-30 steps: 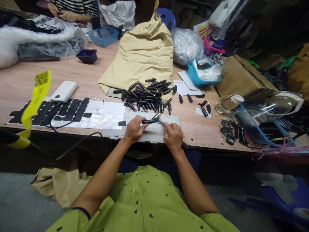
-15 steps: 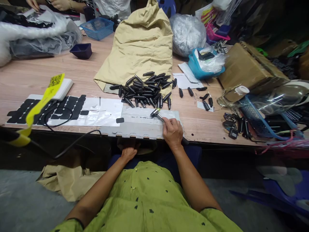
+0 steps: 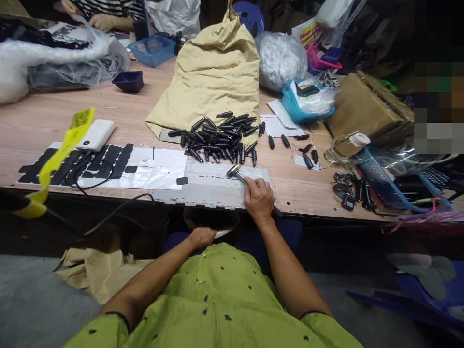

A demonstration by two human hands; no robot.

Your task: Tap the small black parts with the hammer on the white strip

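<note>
My right hand [image 3: 259, 199] is closed round the handle of a small hammer [image 3: 235, 170]. The metal head rests on or just above a grey board [image 3: 203, 191] at the table's front edge. Below that edge, in my lap, my left hand [image 3: 202, 237] grips the rim of a pale-rimmed container or bag [image 3: 223, 233]; its kind and contents are hidden in shadow. A heap of black tapered plastic parts [image 3: 217, 140] lies just beyond the board, partly on a beige cloth [image 3: 213, 72].
Left of the board lies a sheet of black stickers [image 3: 87, 162], with a white power bank [image 3: 96, 135] and cable behind. To the right are loose black parts [image 3: 285, 141], a bottle [image 3: 346, 147], a blue basket [image 3: 387, 179] and a carton [image 3: 366, 104]. A co-worker's hand [image 3: 101, 22] shows far left.
My left hand has moved right and up from under the table edge, and the container's pale rim now shows beside it. My right hand and the hammer have barely moved; the view has shifted slightly.
</note>
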